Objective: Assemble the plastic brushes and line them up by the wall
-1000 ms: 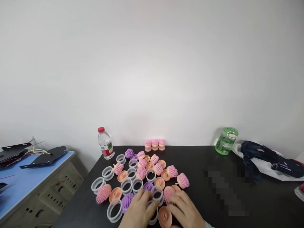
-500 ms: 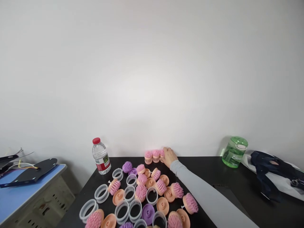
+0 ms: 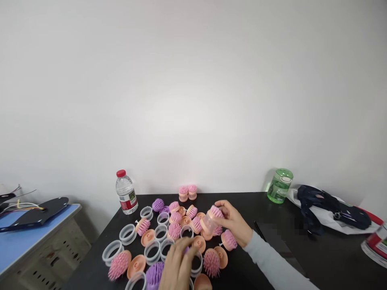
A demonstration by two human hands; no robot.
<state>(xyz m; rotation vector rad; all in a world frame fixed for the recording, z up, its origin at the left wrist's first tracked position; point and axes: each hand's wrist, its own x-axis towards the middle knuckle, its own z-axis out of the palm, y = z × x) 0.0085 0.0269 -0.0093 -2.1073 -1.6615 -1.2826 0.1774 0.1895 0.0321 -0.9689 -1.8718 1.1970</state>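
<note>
My right hand [image 3: 231, 220] is closed on a pink bristle brush [image 3: 212, 217], lifted above the loose parts; its bristles point up and a clear ring and peach base show below. My left hand [image 3: 178, 266] hovers over the near parts with fingers apart and slightly bent, seemingly holding nothing. A purple bristle head [image 3: 154, 275] lies just left of it. Around both hands are pink bristle heads [image 3: 174, 230], peach discs [image 3: 136, 266] and clear plastic rings [image 3: 152, 251]. Two assembled pink brushes [image 3: 188, 193] stand upright against the wall.
A water bottle with a red cap [image 3: 126, 193] stands at the back left of the black table. Toward the right are a green canister [image 3: 279, 185], a dark cloth item [image 3: 329, 209] on white material and part of another bottle [image 3: 376, 245]. A blue-topped stand [image 3: 65, 217] adjoins at left.
My right hand has come back from the wall with a pink brush, leaving two of the three there. My left hand has entered from below. The view has shifted slightly right.
</note>
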